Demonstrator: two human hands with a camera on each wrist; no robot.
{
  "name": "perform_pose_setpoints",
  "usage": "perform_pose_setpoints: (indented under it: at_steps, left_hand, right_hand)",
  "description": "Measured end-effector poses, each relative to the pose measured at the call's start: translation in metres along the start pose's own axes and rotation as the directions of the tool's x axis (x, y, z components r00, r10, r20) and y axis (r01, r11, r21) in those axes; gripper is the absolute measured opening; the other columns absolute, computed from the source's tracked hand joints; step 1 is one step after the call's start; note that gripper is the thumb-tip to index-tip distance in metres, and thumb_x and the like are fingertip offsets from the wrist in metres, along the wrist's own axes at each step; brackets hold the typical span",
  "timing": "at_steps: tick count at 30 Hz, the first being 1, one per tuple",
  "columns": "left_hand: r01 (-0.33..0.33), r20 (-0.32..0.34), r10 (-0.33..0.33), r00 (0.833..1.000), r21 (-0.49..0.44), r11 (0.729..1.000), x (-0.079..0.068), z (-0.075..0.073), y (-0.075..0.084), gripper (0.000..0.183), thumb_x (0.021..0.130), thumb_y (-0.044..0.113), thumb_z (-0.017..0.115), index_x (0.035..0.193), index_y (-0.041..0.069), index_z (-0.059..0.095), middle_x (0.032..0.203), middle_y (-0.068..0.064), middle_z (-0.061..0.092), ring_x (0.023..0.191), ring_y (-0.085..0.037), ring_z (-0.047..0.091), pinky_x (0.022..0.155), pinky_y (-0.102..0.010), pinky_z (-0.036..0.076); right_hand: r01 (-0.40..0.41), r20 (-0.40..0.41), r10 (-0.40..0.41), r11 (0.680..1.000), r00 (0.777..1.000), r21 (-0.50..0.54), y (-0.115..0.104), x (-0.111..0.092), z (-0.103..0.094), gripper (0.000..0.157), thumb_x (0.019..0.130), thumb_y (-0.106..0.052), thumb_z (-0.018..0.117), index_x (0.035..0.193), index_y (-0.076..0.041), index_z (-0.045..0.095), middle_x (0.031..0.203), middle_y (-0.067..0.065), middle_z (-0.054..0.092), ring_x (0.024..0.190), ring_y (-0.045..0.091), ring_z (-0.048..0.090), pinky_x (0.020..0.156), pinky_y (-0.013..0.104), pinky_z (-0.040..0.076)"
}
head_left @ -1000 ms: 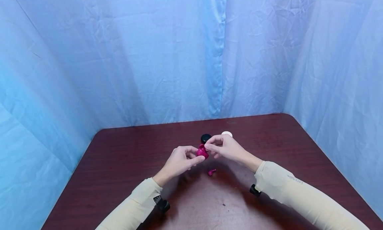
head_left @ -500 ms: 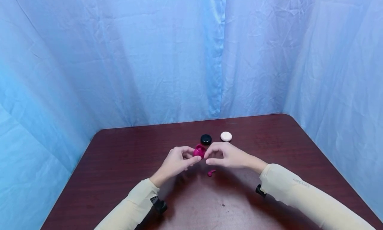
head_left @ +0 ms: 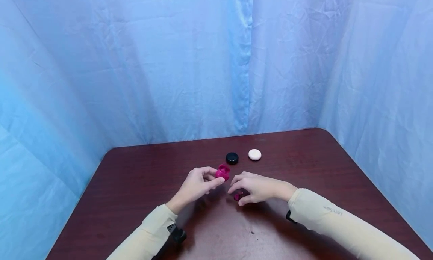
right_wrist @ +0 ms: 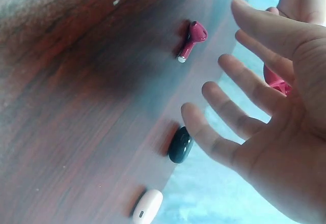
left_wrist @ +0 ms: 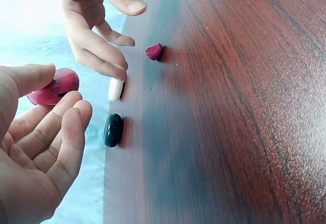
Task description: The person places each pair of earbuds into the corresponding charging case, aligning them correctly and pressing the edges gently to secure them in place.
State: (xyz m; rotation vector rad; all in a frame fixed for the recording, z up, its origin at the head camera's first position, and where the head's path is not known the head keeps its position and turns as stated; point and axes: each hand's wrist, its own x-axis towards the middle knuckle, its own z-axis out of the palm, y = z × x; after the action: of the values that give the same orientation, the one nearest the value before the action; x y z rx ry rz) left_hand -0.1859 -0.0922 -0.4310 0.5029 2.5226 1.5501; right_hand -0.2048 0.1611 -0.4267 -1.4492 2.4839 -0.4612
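Note:
My left hand [head_left: 196,186] grips a magenta earbud charging case [head_left: 222,172] above the table, thumb on one side and fingers on the other. The case's lid looks raised in the head view. Palm down, my right hand [head_left: 258,188] hovers with spread fingers over a loose magenta earbud [right_wrist: 196,33]. That earbud lies on the table with its silver-tipped stem showing in the right wrist view, and the fingers are apart from it there. From the head, the thumb and fingers partly cover the same earbud [head_left: 236,197].
Beyond the hands lie a round black case [head_left: 232,158] and, to its right, a white case [head_left: 255,154]. Both rest on the dark red wooden table [head_left: 152,170]. Blue curtains [head_left: 189,64] hang around its back and sides.
My right hand has left the magenta case and come down toward me, over the loose earbud, its fingers spreading. The left hand with the case has shifted slightly left.

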Motion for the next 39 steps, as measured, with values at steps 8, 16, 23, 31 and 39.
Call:
perform_pose_setpoints:
  at_steps: [8, 16, 23, 31, 39]
  left_hand:
    - [0.01, 0.006, -0.01, 1.0, -0.001, 1.0, 0.0, -0.002, -0.001, 0.036, 0.09, 0.036, 0.079, 0.114, 0.01, 0.072, 0.087, -0.017, 0.073, 0.074, -0.041, 0.067, 0.058, -0.032, 0.057]
    - [0.012, 0.007, -0.012, 1.0, -0.007, 1.0, -0.001, -0.001, -0.002, 0.038, 0.09, 0.035, 0.079, 0.114, 0.008, 0.071, 0.088, -0.016, 0.074, 0.076, -0.041, 0.067, 0.058, -0.032, 0.057]
    - [0.018, 0.001, -0.018, 1.0, 0.013, 1.0, -0.001, -0.001, -0.002, 0.036, 0.089, 0.037, 0.079, 0.114, 0.011, 0.072, 0.087, -0.011, 0.074, 0.071, -0.038, 0.067, 0.057, -0.035, 0.057]
    - [0.018, 0.0, -0.018, 1.0, 0.016, 1.0, -0.001, -0.001, -0.002, 0.035, 0.09, 0.036, 0.079, 0.113, 0.011, 0.072, 0.085, -0.006, 0.073, 0.066, -0.03, 0.066, 0.057, -0.035, 0.057]
    - [0.012, -0.001, -0.012, 1.0, 0.021, 1.0, -0.001, 0.0, -0.002, 0.034, 0.089, 0.037, 0.079, 0.111, 0.012, 0.073, 0.081, 0.0, 0.072, 0.06, -0.019, 0.063, 0.056, -0.035, 0.056]
  right_hand:
    - [-0.034, 0.024, 0.036, 0.997, 0.999, -0.076, 0.0, 0.004, 0.007, 0.047, 0.084, -0.029, 0.085, 0.127, -0.017, 0.07, 0.119, -0.004, 0.06, 0.108, 0.016, 0.052, 0.094, 0.034, 0.049]
    - [-0.092, 0.006, 0.094, 0.985, 0.996, -0.146, 0.004, 0.004, 0.014, 0.045, 0.081, -0.033, 0.087, 0.122, -0.02, 0.073, 0.112, -0.004, 0.06, 0.102, 0.015, 0.053, 0.088, 0.035, 0.051]
    - [-0.131, -0.037, 0.126, 0.98, 0.991, -0.153, 0.004, 0.005, 0.015, 0.042, 0.079, -0.036, 0.088, 0.117, -0.022, 0.075, 0.107, -0.006, 0.061, 0.098, 0.015, 0.054, 0.084, 0.036, 0.051]
    - [-0.101, -0.053, 0.096, 0.989, 0.994, -0.109, 0.006, 0.009, 0.019, 0.022, 0.085, -0.028, 0.084, 0.105, -0.025, 0.077, 0.095, -0.009, 0.059, 0.089, 0.011, 0.052, 0.08, 0.033, 0.05]
    - [-0.115, -0.077, 0.109, 0.99, 0.991, -0.079, 0.004, 0.01, 0.022, 0.015, 0.085, -0.022, 0.084, 0.098, -0.023, 0.076, 0.088, -0.011, 0.059, 0.086, 0.01, 0.051, 0.075, 0.031, 0.049]
